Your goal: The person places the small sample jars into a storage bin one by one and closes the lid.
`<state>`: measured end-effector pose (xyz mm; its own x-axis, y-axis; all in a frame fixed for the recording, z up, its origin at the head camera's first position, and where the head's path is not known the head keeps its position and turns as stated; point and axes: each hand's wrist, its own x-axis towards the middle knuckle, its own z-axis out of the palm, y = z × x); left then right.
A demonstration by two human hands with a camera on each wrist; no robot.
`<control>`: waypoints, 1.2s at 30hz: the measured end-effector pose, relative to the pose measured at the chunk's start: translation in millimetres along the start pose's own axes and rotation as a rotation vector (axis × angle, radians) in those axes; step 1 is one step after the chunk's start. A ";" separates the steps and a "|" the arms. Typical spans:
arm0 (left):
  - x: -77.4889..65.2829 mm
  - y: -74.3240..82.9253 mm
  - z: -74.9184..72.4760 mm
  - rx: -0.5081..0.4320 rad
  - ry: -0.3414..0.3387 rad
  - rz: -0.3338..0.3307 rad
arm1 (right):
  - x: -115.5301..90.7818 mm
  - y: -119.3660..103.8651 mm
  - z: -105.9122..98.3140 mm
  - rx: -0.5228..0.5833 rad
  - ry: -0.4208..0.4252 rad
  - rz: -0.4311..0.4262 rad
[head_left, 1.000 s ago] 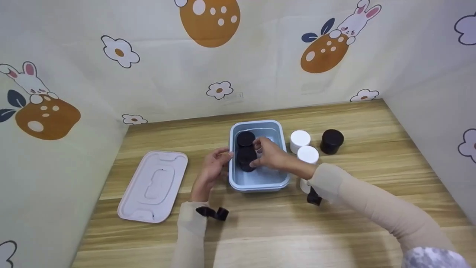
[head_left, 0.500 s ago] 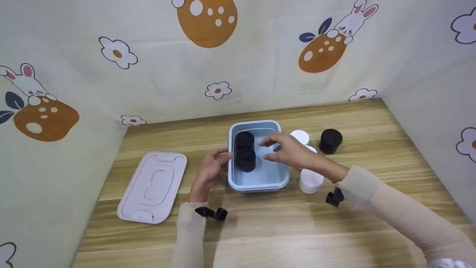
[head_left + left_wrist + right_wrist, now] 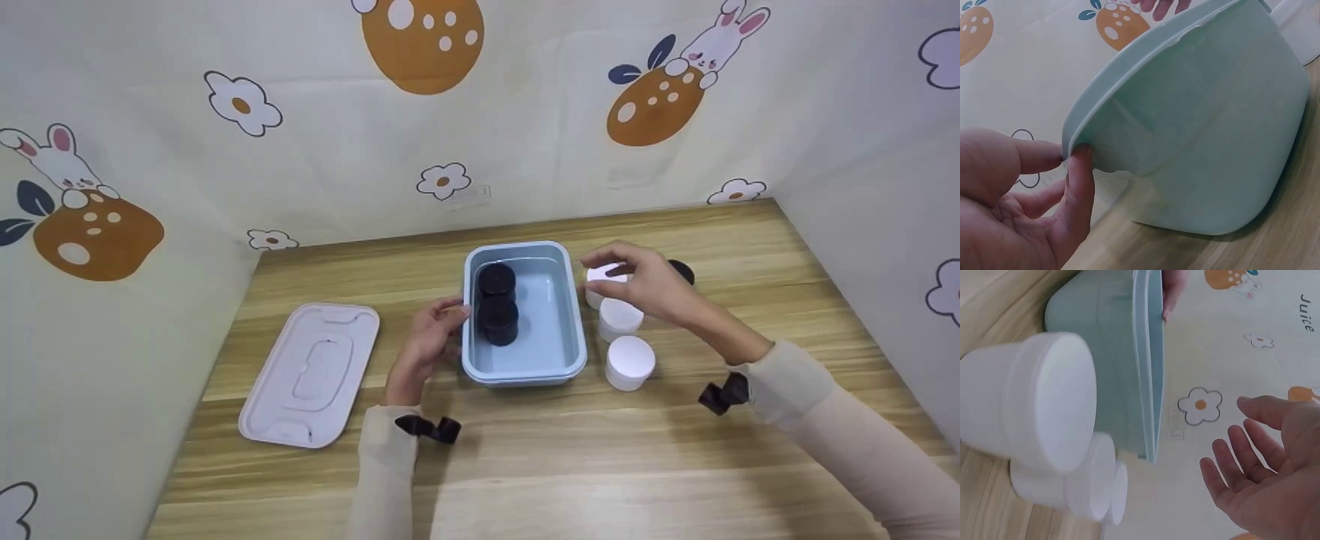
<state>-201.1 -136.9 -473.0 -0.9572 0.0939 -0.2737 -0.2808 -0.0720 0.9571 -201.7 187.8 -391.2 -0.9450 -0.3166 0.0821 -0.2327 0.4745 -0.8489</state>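
Note:
The blue plastic storage box (image 3: 544, 315) stands on the wooden table, its long side running away from me. My left hand (image 3: 426, 341) pinches its left rim between thumb and finger, plain in the left wrist view (image 3: 1076, 149). Two black screw-top jars, a back one (image 3: 496, 277) and a front one (image 3: 500, 319), stand along the box's left wall. My right hand (image 3: 646, 283) hovers right of the box over the rearmost white jar (image 3: 598, 296), fingers spread and holding nothing. Two more white jars, a middle one (image 3: 619, 319) and a near one (image 3: 630, 364), continue the row.
Another black jar (image 3: 682, 270) is mostly hidden behind my right hand. A pale flat lid (image 3: 309, 375) lies on the table (image 3: 540, 465) to the left. Printed fabric (image 3: 525, 135) walls the table at the back and both sides.
My right hand has let go of the front black jar inside the box and moved right, out over the white jars. The left hand stays at the rim.

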 end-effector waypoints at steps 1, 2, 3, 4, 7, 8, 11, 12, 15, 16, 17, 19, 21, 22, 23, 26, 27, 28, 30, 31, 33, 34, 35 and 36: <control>0.0 -0.1 -0.1 0.000 0.001 -0.003 | -1.1 2.3 -2.7 0.001 0.009 0.002; -0.2 0.1 -0.1 0.001 0.003 -0.004 | -2.2 4.2 -5.6 0.005 0.017 0.008; 0.1 0.0 -0.1 0.001 0.004 -0.006 | -3.3 6.2 -8.6 0.004 0.028 0.009; 0.3 -0.1 -0.1 -0.002 0.002 -0.006 | -4.5 8.5 -11.9 0.002 0.040 0.006; 0.9 -0.8 -0.4 -0.008 -0.009 -0.005 | -8.7 15.8 -23.1 0.003 0.081 0.005; 1.0 -0.7 -0.3 -0.011 -0.011 -0.004 | -10.3 18.4 -27.1 0.004 0.095 0.008; 1.1 -1.2 -0.9 -0.024 -0.014 -0.003 | -14.8 27.3 -37.6 0.016 0.127 0.009; 1.0 -1.3 -1.0 -0.026 -0.010 -0.003 | -16.3 30.2 -40.6 0.023 0.137 0.010; 0.8 -1.6 -1.3 -0.021 -0.011 -0.001 | -19.7 41.1 -47.4 0.060 0.164 -0.004; 0.7 -1.6 -1.3 -0.016 -0.011 -0.002 | -20.6 45.4 -49.3 0.072 0.173 -0.011; 0.5 -1.4 -1.1 -0.010 -0.012 -0.003 | -21.3 50.0 -51.0 0.086 0.180 -0.021; 0.3 -1.4 -1.0 -0.005 -0.014 -0.008 | -22.3 59.1 -53.8 0.118 0.196 -0.043; 0.2 -1.0 -0.7 -0.002 -0.011 -0.011 | -22.4 69.1 -56.3 0.136 0.211 -0.065; 0.3 -1.0 -0.8 0.000 -0.010 -0.009 | -22.3 73.9 -57.4 0.144 0.220 -0.073; 0.5 -1.0 -0.9 0.001 -0.006 -0.005 | -22.2 78.5 -58.5 0.144 0.228 -0.083; 1.6 -0.8 -1.0 0.009 0.001 0.013 | -22.1 92.0 -61.3 0.130 0.250 -0.092; 2.1 -1.1 -1.2 0.012 0.004 0.017 | -22.3 96.0 -62.0 0.123 0.255 -0.089; 2.6 -1.4 -1.4 0.015 0.007 0.022 | -22.5 99.7 -62.8 0.116 0.258 -0.085; 2.8 -1.7 -1.6 0.018 0.007 0.018 | -23.3 106.5 -64.0 0.111 0.257 -0.065; 3.0 -2.2 -1.8 0.017 0.005 0.015 | -23.8 109.4 -64.6 0.107 0.251 -0.052; 2.7 -2.5 -2.2 0.020 0.004 0.009 | -24.7 114.5 -65.5 0.097 0.222 -0.024; 2.3 -2.5 -2.3 0.021 0.004 0.004 | -25.0 116.6 -65.8 0.091 0.202 -0.009; 1.9 -2.6 -2.4 0.021 0.004 0.000 | -25.4 118.9 -66.1 0.082 0.181 0.004; 1.7 -2.7 -2.5 0.019 0.005 -0.003 | -25.7 120.7 -66.3 0.074 0.159 0.018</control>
<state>-202.1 -139.0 -476.3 -0.9568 0.0892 -0.2769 -0.2821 -0.0526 0.9579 -220.7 307.7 -461.2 -0.9747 -0.1718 0.1427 -0.2031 0.4157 -0.8865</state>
